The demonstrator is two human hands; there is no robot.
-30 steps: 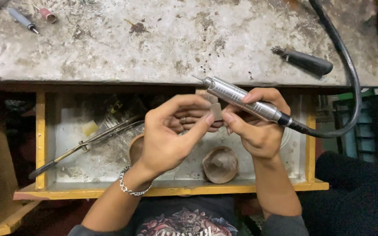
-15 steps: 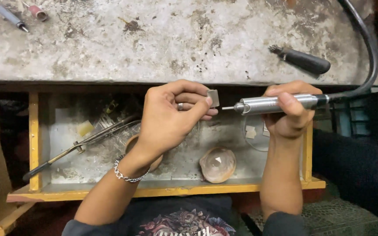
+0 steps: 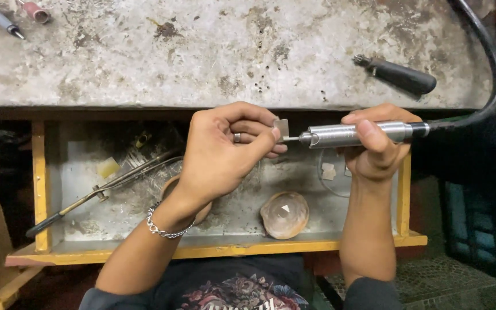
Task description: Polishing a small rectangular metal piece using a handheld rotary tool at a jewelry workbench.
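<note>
My left hand (image 3: pixel 222 152) pinches a small flat square of grey metal (image 3: pixel 282 128) between thumb and fingers, over an open drawer. A ring sits on one finger and a chain bracelet on the wrist. My right hand (image 3: pixel 377 146) grips a silver rotary handpiece (image 3: pixel 351 135) held level, its thin bit touching the right edge of the metal square. A black flexible shaft (image 3: pixel 489 63) runs from the handpiece up to the top right.
A worn grey bench top (image 3: pixel 202 51) lies beyond the hands, with a black-handled tool (image 3: pixel 400 74) on it. The yellow-framed drawer (image 3: pixel 219 250) holds long metal shears (image 3: pixel 110 183), a shallow round dish (image 3: pixel 284 214), a second bowl under my left wrist and small scraps.
The handpiece has swung from a diagonal to level and its tip has come against the metal square. My right hand moved right; my left hand still holds the piece.
</note>
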